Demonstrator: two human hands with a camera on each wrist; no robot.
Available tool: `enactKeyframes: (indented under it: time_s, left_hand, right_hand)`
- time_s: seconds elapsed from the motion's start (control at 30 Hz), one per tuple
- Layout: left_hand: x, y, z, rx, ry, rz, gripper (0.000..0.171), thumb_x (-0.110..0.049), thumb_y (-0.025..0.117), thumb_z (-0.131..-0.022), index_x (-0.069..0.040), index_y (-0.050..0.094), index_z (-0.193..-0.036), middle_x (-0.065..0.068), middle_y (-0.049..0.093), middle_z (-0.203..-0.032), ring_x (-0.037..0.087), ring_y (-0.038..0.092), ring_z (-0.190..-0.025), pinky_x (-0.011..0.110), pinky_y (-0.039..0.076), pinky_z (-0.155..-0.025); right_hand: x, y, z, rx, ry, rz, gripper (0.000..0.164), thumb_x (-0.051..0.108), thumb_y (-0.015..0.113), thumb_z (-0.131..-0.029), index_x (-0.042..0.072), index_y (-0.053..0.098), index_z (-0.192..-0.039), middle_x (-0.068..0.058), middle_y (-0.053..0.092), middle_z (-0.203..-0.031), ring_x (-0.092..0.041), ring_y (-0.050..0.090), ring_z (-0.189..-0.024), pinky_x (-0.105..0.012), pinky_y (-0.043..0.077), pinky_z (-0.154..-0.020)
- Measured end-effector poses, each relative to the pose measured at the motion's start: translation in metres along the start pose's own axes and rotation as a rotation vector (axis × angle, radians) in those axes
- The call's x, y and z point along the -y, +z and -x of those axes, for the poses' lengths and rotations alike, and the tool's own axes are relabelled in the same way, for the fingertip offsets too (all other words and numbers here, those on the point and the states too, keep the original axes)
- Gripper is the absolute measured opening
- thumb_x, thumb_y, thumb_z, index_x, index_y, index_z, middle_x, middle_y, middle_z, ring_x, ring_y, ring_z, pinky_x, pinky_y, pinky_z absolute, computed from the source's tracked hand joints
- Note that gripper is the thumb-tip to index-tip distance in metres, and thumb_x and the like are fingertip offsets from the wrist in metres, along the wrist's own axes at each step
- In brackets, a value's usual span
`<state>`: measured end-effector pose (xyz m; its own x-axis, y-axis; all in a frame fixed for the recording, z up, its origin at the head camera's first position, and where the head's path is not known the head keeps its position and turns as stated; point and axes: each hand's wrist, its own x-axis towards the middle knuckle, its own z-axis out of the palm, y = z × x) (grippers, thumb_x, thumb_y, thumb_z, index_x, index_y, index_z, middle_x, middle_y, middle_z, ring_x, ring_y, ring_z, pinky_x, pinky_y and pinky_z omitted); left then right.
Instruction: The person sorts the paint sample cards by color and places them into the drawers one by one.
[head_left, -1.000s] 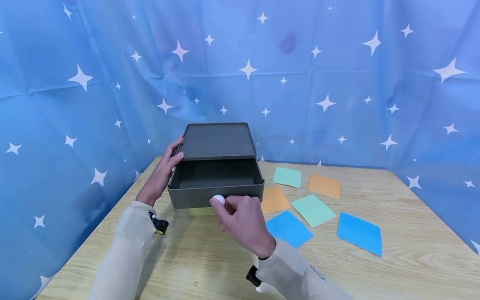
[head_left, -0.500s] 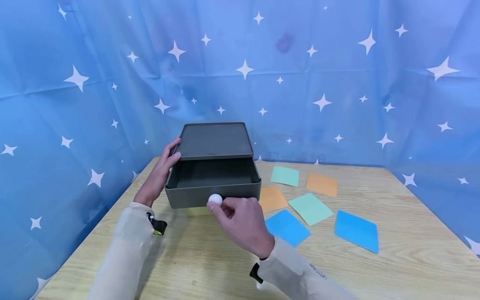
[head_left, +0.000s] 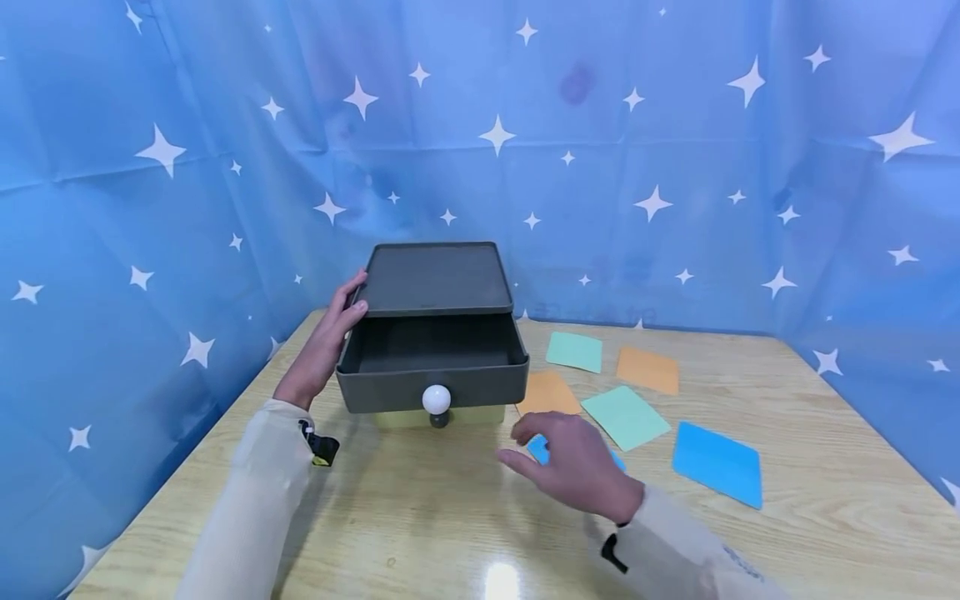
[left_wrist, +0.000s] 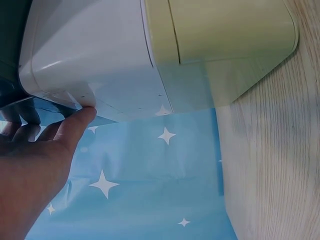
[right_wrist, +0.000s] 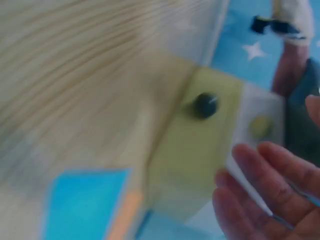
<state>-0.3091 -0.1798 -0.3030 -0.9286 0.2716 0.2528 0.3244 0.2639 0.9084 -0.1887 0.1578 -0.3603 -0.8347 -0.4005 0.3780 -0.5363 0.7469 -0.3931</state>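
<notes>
Loose right grip [head_left: 572,463] near white knob [head_left: 437,399]

Blue cloth [head_left: 570,179] hanging behind table [head_left: 390,525] and down both sides, creased, scattered with white four-pointed stars [head_left: 497,136]. Purplish blotch [head_left: 577,83] high up, near middle. Tabletop pale, wood-grained, bright glare [head_left: 502,581] toward near edge. Six coloured sheets lying toward right: far green sheet [head_left: 574,352] beside far orange sheet [head_left: 648,370]; nearer, second orange sheet [head_left: 548,392], second green sheet [head_left: 626,417]; nearest, blue sheet [head_left: 538,448] mostly hidden, other blue sheet [head_left: 717,463] farther right.
</notes>
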Motion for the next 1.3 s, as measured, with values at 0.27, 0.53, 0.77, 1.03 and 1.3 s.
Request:
enactKeyframes:
  time_s: [0.27,0.53,0.77,1.03,1.3]
  left_hand:
    - [0.0,0.0,-0.001,-0.001,-0.002,0.012,0.064,-0.055,0.035,-0.105,-0.041,0.006,-0.161,-0.02,-0.006,-0.168,0.018,-0.007,-0.159,0.062,0.004,-0.125]
    - [0.001,0.001,-0.002,-0.003,0.008,0.029,0.063,-0.052,0.034,-0.106,-0.039,0.007,-0.161,-0.017,-0.006,-0.169,0.019,-0.006,-0.159,0.062,0.004,-0.125]
    - [-0.001,0.001,-0.001,0.005,0.013,0.018,0.063,-0.051,0.033,-0.106,-0.039,0.007,-0.161,-0.018,-0.006,-0.169,0.017,-0.008,-0.159,0.062,0.002,-0.125]
    - [-0.003,-0.001,-0.004,0.002,-0.015,0.043,0.062,-0.056,0.036,-0.104,-0.045,0.009,-0.16,-0.02,-0.004,-0.168,0.021,-0.002,-0.159,0.068,0.008,-0.123]
    - [0.0,-0.003,0.0,0.008,-0.017,0.07,0.061,-0.053,0.035,-0.105,-0.045,0.009,-0.16,-0.017,-0.005,-0.169,0.024,0.0,-0.159,0.069,0.013,-0.121]
  right_hand:
    - [-0.04,-0.015,0.019,0.15,0.275,0.201,0.083,0.051,0.083,-0.076,0.007,0.052,-0.14,-0.019,0.057,-0.129,-0.035,0.054,-0.108,-0.044,0.053,-0.075]
    - [-0.053,-0.012,0.022,0.265,0.369,0.281,0.102,0.062,0.085,-0.067,0.008,0.045,-0.144,-0.02,0.058,-0.116,-0.029,0.054,-0.093,-0.045,0.053,-0.062]
    - [-0.053,-0.009,0.02,0.278,0.375,0.312,0.093,0.061,0.084,-0.068,0.006,0.055,-0.136,-0.02,0.057,-0.115,-0.03,0.052,-0.096,-0.046,0.054,-0.066]
    - [-0.047,-0.009,0.014,0.295,0.402,0.296,0.085,0.054,0.085,-0.071,0.004,0.056,-0.134,-0.023,0.054,-0.115,-0.031,0.049,-0.095,-0.046,0.052,-0.067]
    - [-0.043,-0.008,0.012,0.326,0.375,0.285,0.079,0.046,0.085,-0.073,0.004,0.056,-0.133,-0.021,0.054,-0.11,-0.03,0.048,-0.091,-0.046,0.051,-0.066]
